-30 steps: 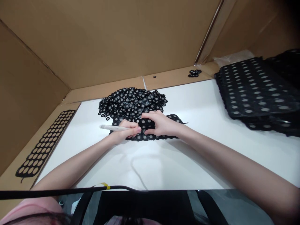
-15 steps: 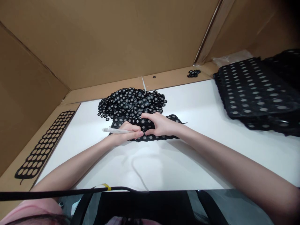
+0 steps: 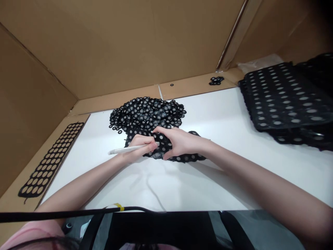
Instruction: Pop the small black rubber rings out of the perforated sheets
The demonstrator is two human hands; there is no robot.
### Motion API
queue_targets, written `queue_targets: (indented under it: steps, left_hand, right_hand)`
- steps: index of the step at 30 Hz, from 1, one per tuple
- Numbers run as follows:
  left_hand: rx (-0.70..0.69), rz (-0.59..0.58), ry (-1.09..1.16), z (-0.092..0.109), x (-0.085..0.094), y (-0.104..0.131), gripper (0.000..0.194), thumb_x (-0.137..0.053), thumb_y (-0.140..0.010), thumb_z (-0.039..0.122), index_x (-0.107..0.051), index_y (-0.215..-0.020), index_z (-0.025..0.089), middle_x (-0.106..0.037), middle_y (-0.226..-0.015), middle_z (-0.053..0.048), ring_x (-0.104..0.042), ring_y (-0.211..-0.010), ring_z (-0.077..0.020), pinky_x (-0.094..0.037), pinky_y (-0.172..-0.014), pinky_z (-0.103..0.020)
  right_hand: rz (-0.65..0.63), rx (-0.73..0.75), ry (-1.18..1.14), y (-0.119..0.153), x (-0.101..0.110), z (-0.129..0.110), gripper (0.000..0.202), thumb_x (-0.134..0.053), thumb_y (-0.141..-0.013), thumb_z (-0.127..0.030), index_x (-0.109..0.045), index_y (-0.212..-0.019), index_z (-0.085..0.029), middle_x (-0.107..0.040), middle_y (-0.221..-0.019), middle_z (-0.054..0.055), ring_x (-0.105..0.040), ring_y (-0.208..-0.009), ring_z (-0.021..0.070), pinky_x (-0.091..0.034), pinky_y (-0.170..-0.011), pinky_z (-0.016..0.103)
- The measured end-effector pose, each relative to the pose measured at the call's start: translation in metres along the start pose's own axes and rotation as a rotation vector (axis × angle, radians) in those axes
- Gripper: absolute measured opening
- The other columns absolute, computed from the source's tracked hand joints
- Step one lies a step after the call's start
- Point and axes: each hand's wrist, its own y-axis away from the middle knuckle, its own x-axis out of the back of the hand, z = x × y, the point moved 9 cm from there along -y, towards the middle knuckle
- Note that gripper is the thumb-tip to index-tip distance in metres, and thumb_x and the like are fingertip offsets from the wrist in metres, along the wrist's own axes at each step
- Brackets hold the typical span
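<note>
My left hand (image 3: pixel 140 146) is closed around a slim white pen-like tool (image 3: pixel 121 150), its front end just past my fingertips. That end is over a black rubbery sheet (image 3: pixel 161 142) with rows of pale round spots. My right hand (image 3: pixel 182 140) lies over the same sheet, thumb and index finger spread wide apart; its other fingers are hidden. Directly behind the sheet is a heap of small black rings (image 3: pixel 145 113), touching or nearly touching its far edge.
At the right of the white table (image 3: pixel 218 111) lies a stack of black spotted sheets (image 3: pixel 283 97). A black sheet with punched-out holes (image 3: pixel 52 159) lies on cardboard at the left. A few rings (image 3: pixel 216 81) sit at the back. A black cable (image 3: pixel 78 213) crosses the front edge.
The sheet has shifted and tilted slightly, its right part nearer to me. My right thumb has moved down toward its near edge. The tool lies at a steeper slant in my left hand.
</note>
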Motion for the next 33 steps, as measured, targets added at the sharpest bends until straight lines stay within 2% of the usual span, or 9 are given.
queue_targets:
  steps: [3, 7, 11, 17, 23, 27, 33]
  left_hand:
    - [-0.003, -0.014, 0.096, 0.005, -0.003, 0.002, 0.05, -0.049, -0.091, 0.046, -0.05, -0.054, 0.013, -0.048, -0.048, 0.002, -0.042, -0.046, -0.0069, -0.03, -0.047, -0.02]
    - [-0.005, -0.154, 0.12, 0.009, -0.021, 0.003, 0.048, -0.05, -0.09, 0.043, -0.05, -0.053, 0.013, -0.046, -0.047, 0.003, -0.039, -0.043, -0.0059, -0.027, -0.044, -0.02]
    - [-0.012, -0.174, 0.118, 0.009, -0.025, 0.002, 0.046, -0.049, -0.09, 0.04, -0.051, -0.054, 0.013, -0.045, -0.046, 0.003, -0.039, -0.044, -0.006, -0.027, -0.045, -0.02]
    - [0.064, -0.182, 0.069, 0.008, -0.026, 0.003, 0.043, -0.048, -0.091, 0.035, -0.049, -0.053, 0.014, -0.046, -0.049, 0.003, -0.041, -0.047, -0.0066, -0.028, -0.047, -0.021]
    - [0.088, -0.265, 0.073, 0.01, -0.032, 0.002, 0.044, -0.048, -0.091, 0.034, -0.046, -0.053, 0.014, -0.04, -0.047, 0.004, -0.036, -0.045, -0.0056, -0.025, -0.046, -0.022]
    - [0.109, -0.36, 0.094, 0.009, -0.038, 0.003, 0.045, -0.048, -0.092, 0.035, -0.044, -0.054, 0.013, -0.038, -0.048, 0.004, -0.034, -0.045, -0.0055, -0.023, -0.046, -0.023]
    - [0.129, -0.416, 0.085, 0.004, -0.038, 0.003, 0.046, -0.049, -0.092, 0.038, -0.045, -0.053, 0.013, -0.037, -0.048, 0.004, -0.034, -0.045, -0.0055, -0.022, -0.046, -0.024]
  right_hand:
    - [-0.003, 0.022, -0.089, 0.002, 0.0, -0.002, 0.077, -0.08, -0.059, -0.027, -0.046, -0.128, -0.023, -0.058, -0.129, 0.006, -0.058, -0.112, 0.0278, -0.045, -0.088, 0.036]
    - [0.001, 0.016, -0.137, 0.001, -0.001, 0.002, 0.081, -0.08, -0.058, -0.027, -0.045, -0.131, -0.023, -0.054, -0.135, 0.007, -0.055, -0.118, 0.0281, -0.044, -0.094, 0.037]
    - [0.007, 0.015, -0.131, 0.0, -0.001, 0.004, 0.08, -0.081, -0.057, -0.028, -0.046, -0.13, -0.022, -0.056, -0.132, 0.007, -0.056, -0.116, 0.0285, -0.045, -0.093, 0.038]
    - [0.003, 0.036, -0.115, 0.0, 0.0, -0.001, 0.076, -0.078, -0.058, -0.025, -0.047, -0.128, -0.02, -0.061, -0.124, 0.007, -0.058, -0.11, 0.0279, -0.046, -0.088, 0.036]
    - [-0.012, 0.058, -0.103, 0.001, -0.001, -0.004, 0.067, -0.076, -0.061, -0.025, -0.05, -0.123, -0.019, -0.066, -0.108, 0.006, -0.062, -0.094, 0.0248, -0.046, -0.075, 0.032]
    - [-0.011, 0.077, -0.089, 0.001, -0.002, -0.005, 0.067, -0.077, -0.061, -0.027, -0.05, -0.122, -0.017, -0.065, -0.107, 0.007, -0.061, -0.094, 0.0241, -0.046, -0.075, 0.031]
    - [-0.03, 0.066, -0.085, 0.0, -0.005, 0.0, 0.069, -0.078, -0.062, -0.031, -0.05, -0.124, -0.017, -0.066, -0.107, 0.007, -0.062, -0.093, 0.0255, -0.047, -0.075, 0.033]
